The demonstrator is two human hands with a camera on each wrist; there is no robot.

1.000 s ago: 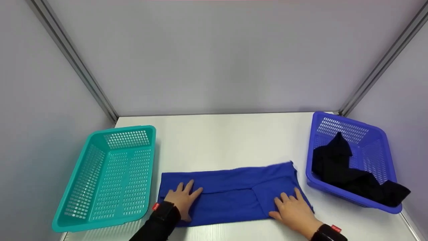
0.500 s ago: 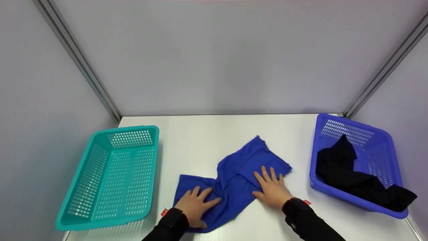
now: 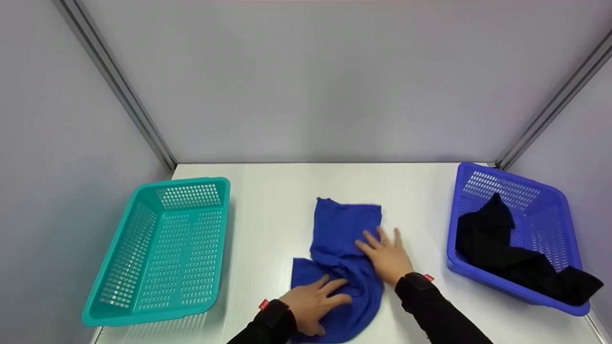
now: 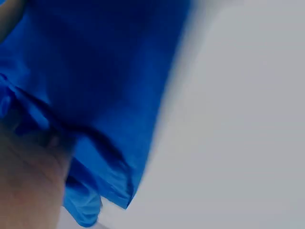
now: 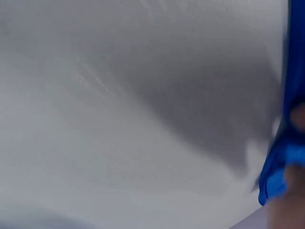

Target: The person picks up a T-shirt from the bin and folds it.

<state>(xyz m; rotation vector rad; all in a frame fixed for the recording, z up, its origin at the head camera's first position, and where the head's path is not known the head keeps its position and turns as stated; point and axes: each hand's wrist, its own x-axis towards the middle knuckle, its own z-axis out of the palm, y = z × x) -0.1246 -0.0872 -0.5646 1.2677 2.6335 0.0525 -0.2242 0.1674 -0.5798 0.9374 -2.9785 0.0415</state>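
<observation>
A folded blue garment [image 3: 346, 222] lies on the white table, its far part flat and its near part bunched and curved. My left hand [image 3: 313, 303] rests spread on the near, wrinkled part. On the garment's right edge my right hand [image 3: 388, 255] lies with fingers fanned out, some on the cloth and some past its edge. In the left wrist view the blue cloth [image 4: 105, 71] fills the left side beside the palm. Only a strip of the blue cloth [image 5: 295, 62] shows at the right border of the right wrist view, with bits of fingers.
A teal perforated basket [image 3: 223, 239] stands at the left with nothing in it. At the right is a purple-blue basket [image 3: 550, 191] holding a black cloth [image 3: 502, 253] that hangs over its near rim. Grey panels [image 3: 334, 86] enclose the white table [image 3: 267, 200] at the back and sides.
The blue garment has turned from lying crosswise to pointing away from me, bunching in its near part. Both hands have moved closer together, the right one leftward and the left one rightward.
</observation>
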